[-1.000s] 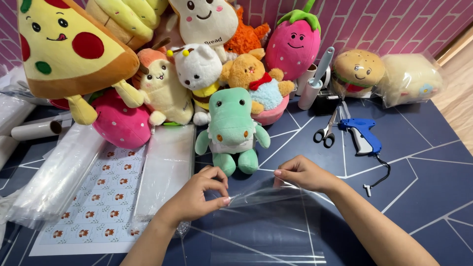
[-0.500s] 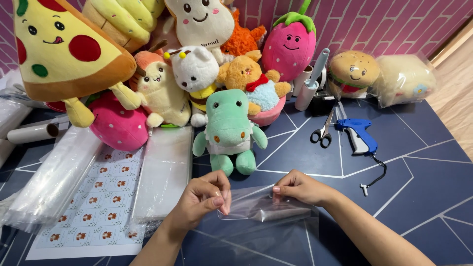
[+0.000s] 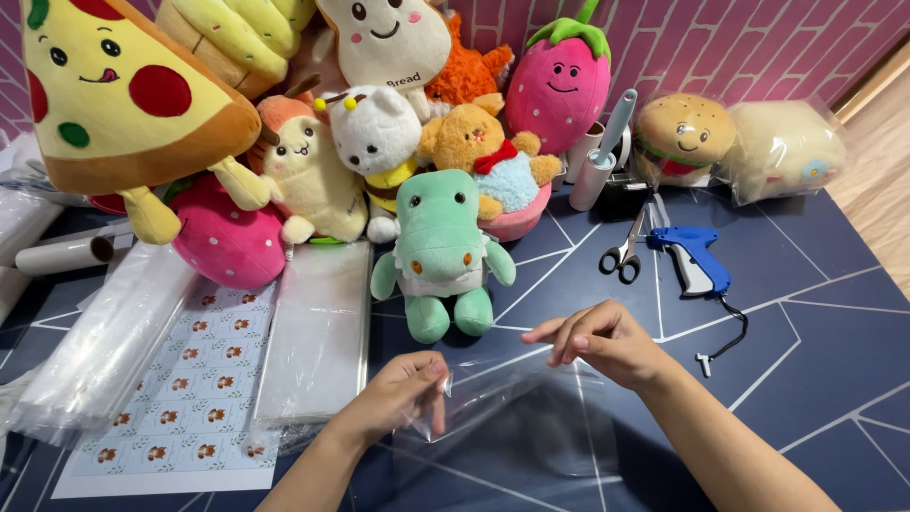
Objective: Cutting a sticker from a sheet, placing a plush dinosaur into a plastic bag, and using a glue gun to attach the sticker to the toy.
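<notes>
1. The left hand (image 3: 403, 393) pinches the near left edge of a clear plastic bag (image 3: 517, 417) between thumb and fingers, closed on the film.
2. The right hand (image 3: 607, 341) grips the bag's upper right edge with its fingertips – the fingers curl over the film, knuckles up.
3. The bag is stretched between the 2 hands just above the dark blue table (image 3: 815, 322), and its lower part sags toward the person (its far edges are hard to trace, being transparent).
4. Just beyond the bag sits a green crocodile plush (image 3: 441, 251), upright and facing the person, near both hands but touching neither.
5. Left of the left hand lies a flat stack of clear bags (image 3: 318, 332), and beside that a sheet of stickers (image 3: 180, 398) with small repeated pictures.
6. A further bundle of clear bags (image 3: 104, 346) lies along the sticker sheet's left side.
7. To the right of the crocodile – well apart from the right hand – lie scissors (image 3: 623, 254) and a blue tagging gun (image 3: 697, 256), side by side.
8. Behind stands a crowd of plush toys: a pizza slice (image 3: 114, 90), a pink strawberry (image 3: 559, 81), a burger (image 3: 684, 137) and a bagged cream plush (image 3: 782, 147).
9. A lint roller (image 3: 602, 152) leans between the strawberry and the burger.
</notes>
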